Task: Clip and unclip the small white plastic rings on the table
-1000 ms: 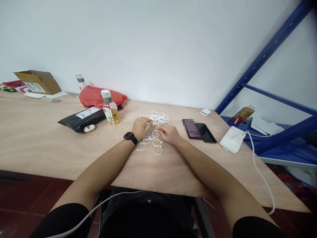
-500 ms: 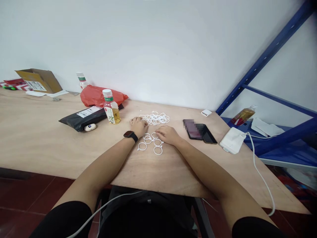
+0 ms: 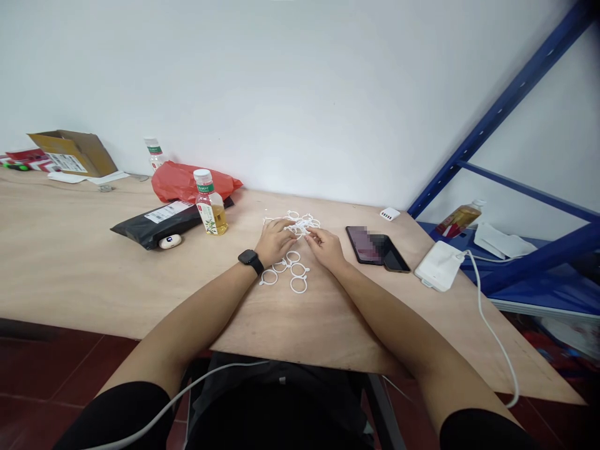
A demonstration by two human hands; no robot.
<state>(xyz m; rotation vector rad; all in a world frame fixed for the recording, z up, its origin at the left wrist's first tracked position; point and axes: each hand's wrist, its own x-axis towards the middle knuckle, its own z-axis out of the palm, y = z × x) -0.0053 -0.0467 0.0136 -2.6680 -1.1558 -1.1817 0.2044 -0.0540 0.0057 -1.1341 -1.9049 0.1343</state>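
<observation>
White plastic curtain rings, each with a small eyelet, lie in a tangled pile (image 3: 311, 219) on the wooden table. My left hand (image 3: 276, 242) reaches over the pile's left and near side, its fingers bent and closed at a ring. From the right, my right hand (image 3: 327, 247) pinches at the pile's near edge with thumb and forefinger. Between both sets of fingertips shows a white curtain ring (image 3: 298, 236); the fingers partly cover it. Nearer to me, several separate curtain rings (image 3: 299, 285) lie loosely grouped, some touching one another.
Left of my hands stand a tea bottle (image 3: 213, 212), a black parcel bag (image 3: 140, 229) and a red plastic bag (image 3: 182, 181). To the right lie two phones (image 3: 396, 255), a white charger (image 3: 389, 214) and a white power bank (image 3: 438, 267) with a cable. A blue shelf frame (image 3: 529, 200) borders the right side.
Both hands have moved away from me to the pile, my right hand leaving the near rings. The near rings now lie uncovered, one shifted little if at all.
</observation>
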